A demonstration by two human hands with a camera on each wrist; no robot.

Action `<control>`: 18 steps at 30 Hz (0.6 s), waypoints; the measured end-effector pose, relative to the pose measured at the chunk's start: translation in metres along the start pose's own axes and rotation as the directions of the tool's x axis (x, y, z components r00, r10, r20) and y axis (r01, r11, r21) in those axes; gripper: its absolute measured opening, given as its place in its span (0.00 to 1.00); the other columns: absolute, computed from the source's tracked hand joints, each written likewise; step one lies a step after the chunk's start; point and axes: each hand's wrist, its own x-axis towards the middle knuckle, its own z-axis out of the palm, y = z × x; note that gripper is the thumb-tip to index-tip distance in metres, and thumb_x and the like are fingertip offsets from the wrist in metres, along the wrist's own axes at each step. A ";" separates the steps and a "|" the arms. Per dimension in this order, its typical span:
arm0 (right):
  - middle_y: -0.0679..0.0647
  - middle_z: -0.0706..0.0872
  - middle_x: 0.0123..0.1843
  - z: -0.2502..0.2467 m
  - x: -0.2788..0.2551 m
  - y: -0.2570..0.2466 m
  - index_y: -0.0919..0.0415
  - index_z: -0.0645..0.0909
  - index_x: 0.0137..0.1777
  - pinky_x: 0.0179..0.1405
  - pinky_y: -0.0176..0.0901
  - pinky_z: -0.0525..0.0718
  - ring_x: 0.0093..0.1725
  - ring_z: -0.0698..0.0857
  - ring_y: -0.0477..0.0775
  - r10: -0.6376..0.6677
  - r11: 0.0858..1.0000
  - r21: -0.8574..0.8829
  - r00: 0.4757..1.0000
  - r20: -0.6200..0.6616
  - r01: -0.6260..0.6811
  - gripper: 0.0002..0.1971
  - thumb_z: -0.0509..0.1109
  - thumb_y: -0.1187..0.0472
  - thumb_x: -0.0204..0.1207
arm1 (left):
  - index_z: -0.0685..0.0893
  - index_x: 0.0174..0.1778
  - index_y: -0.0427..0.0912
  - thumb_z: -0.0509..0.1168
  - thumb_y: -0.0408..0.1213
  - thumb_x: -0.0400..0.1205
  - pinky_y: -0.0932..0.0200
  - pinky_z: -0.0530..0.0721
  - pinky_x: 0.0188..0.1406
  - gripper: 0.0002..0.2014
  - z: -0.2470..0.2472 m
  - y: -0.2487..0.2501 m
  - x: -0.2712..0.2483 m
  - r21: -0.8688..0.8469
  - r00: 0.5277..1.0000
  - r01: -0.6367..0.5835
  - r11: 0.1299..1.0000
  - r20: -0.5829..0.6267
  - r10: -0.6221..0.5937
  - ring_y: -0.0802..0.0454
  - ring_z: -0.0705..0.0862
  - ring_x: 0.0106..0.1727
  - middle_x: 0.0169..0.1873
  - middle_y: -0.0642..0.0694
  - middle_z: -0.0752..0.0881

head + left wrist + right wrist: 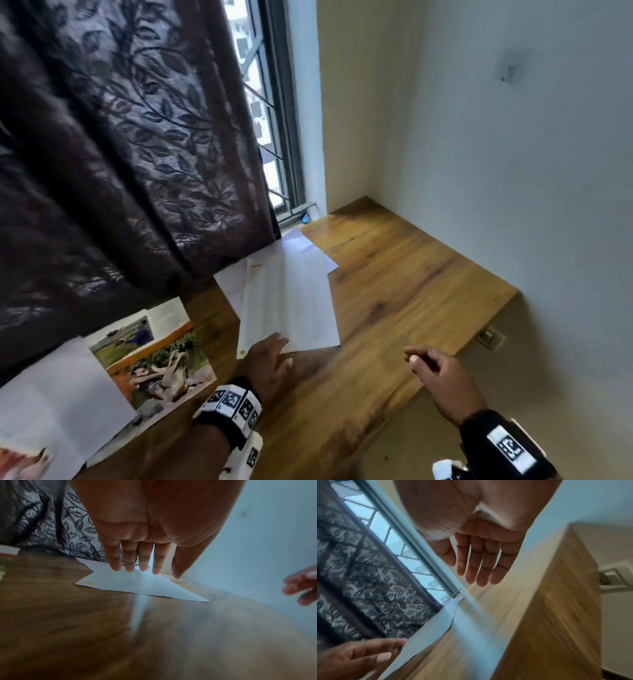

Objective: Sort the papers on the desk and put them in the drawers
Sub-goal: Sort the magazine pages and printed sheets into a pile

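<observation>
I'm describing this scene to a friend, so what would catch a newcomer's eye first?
The dark leaf-patterned curtain fills the upper left, hanging to the wooden desk. Mid-desk, the left hand lays straight fingers on white papers, while the right hand hovers empty. Colourful magazine pages lie at the lower left.

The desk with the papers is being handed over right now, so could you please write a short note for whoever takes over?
Left hand: open, straight fingers on the near edge of the white sheets mid-desk.
Right hand: holds nothing, above the wooden desk.
Colour magazine pages and another white sheet lie at the left; more white papers reach under the curtain.
Done: nothing put away. No drawers in view.
Left: sort everything, put it in the drawers.
</observation>
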 end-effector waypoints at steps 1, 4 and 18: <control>0.39 0.92 0.52 0.007 0.006 -0.008 0.44 0.89 0.55 0.55 0.38 0.84 0.55 0.88 0.39 -0.027 0.997 -0.065 0.999 0.028 0.029 0.08 0.71 0.57 0.82 | 0.65 0.82 0.47 0.49 0.60 0.80 0.52 0.64 0.81 0.35 0.000 -0.013 0.010 0.054 0.999 0.023 0.998 0.028 -0.025 0.48 0.63 0.83 0.83 0.47 0.63; 0.39 0.91 0.52 0.031 0.021 -0.026 0.43 0.89 0.54 0.51 0.33 0.84 0.53 0.87 0.36 -0.098 0.964 -0.241 0.991 0.089 0.117 0.08 0.71 0.56 0.81 | 0.52 0.86 0.51 0.47 0.61 0.82 0.50 0.63 0.81 0.36 -0.003 -0.028 0.020 0.168 0.988 0.085 0.982 0.116 -0.105 0.43 0.63 0.82 0.83 0.41 0.64; 0.45 0.44 0.91 0.157 0.122 -0.073 0.42 0.52 0.88 0.88 0.52 0.52 0.90 0.45 0.53 -0.071 0.496 -0.536 0.647 0.759 0.683 0.51 0.78 0.38 0.70 | 0.39 0.85 0.58 0.71 0.63 0.72 0.39 0.47 0.83 0.55 0.004 -0.067 -0.011 0.207 0.970 0.174 0.963 0.135 -0.205 0.45 0.41 0.86 0.85 0.54 0.35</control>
